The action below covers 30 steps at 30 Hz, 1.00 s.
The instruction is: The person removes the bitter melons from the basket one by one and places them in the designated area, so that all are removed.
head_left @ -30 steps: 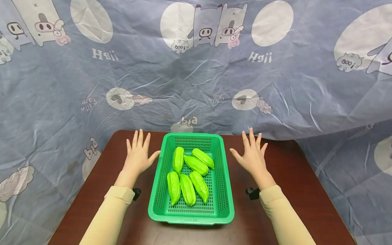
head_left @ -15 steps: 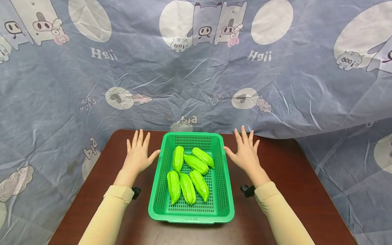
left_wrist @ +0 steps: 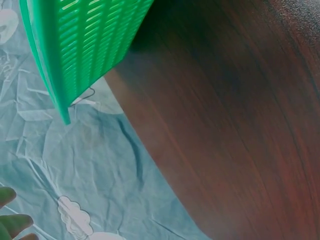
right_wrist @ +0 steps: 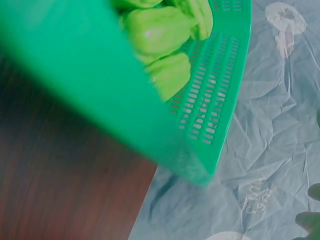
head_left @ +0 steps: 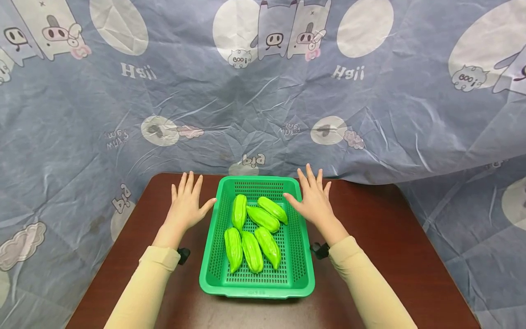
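Observation:
A green plastic basket (head_left: 257,291) with slotted walls stands mid-table. Several bright-green, ridged, elongated vegetables (head_left: 252,252) with tapered ends lie inside in two loose rows; their exact kind is unclear. My left hand (head_left: 184,208) hovers beside the basket's left rim, fingers spread and straight, holding nothing. Over the right rim, near the far corner, is my right hand (head_left: 316,201), also spread, its thumb reaching above the basket's inside. Fingertips show at the edge of the left wrist view (left_wrist: 15,222) and the right wrist view (right_wrist: 308,220). Neither hand grips anything.
The basket rests on a dark red-brown table (head_left: 382,237). A grey-blue printed cloth (head_left: 263,100) hangs behind the table and along both sides. A black wrist device (head_left: 319,250) sits at the right cuff, another (head_left: 184,256) at the left.
My right hand has moved left, from beside the basket to over its right rim. The left hand has barely shifted. The basket and vegetables stay in place.

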{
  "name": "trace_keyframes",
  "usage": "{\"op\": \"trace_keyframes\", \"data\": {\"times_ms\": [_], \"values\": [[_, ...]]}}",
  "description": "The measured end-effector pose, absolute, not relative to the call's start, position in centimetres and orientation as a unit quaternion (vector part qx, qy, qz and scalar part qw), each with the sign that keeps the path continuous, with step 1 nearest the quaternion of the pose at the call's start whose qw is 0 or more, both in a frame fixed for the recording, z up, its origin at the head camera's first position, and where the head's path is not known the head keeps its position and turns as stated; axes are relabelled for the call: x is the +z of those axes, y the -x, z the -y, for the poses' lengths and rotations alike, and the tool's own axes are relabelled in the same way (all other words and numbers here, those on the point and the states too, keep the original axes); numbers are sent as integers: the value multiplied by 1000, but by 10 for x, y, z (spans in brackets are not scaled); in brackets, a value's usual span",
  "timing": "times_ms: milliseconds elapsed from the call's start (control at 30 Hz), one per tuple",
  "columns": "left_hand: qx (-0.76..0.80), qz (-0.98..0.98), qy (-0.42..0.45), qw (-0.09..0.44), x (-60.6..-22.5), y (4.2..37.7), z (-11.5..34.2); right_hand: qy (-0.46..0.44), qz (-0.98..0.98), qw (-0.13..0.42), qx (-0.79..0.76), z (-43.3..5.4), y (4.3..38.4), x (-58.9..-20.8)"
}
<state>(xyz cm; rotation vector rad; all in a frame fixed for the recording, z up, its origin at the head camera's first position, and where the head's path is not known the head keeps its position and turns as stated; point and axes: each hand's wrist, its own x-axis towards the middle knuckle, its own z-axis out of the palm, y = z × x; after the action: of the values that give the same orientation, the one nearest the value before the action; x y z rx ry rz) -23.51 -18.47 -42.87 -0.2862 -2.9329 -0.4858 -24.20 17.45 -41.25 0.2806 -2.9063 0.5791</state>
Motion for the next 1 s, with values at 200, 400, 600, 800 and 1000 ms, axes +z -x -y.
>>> {"op": "trace_keyframes", "data": {"times_ms": [200, 400, 600, 800, 1000], "values": [[-171, 978, 98, 71, -429, 236, 183, -99, 969, 77, 213, -160, 243, -410], [-179, 976, 100, 67, -431, 236, 181, -102, 969, 62, 217, -147, 246, -414], [-184, 976, 99, 59, -437, 236, 180, -101, 969, 40, 221, -137, 250, -422], [-211, 972, 98, 41, -444, 235, 181, -103, 963, 21, 248, -129, 251, -431], [-254, 963, 90, 13, -450, 232, 181, -93, 956, 0, 277, -123, 254, -441]]}}
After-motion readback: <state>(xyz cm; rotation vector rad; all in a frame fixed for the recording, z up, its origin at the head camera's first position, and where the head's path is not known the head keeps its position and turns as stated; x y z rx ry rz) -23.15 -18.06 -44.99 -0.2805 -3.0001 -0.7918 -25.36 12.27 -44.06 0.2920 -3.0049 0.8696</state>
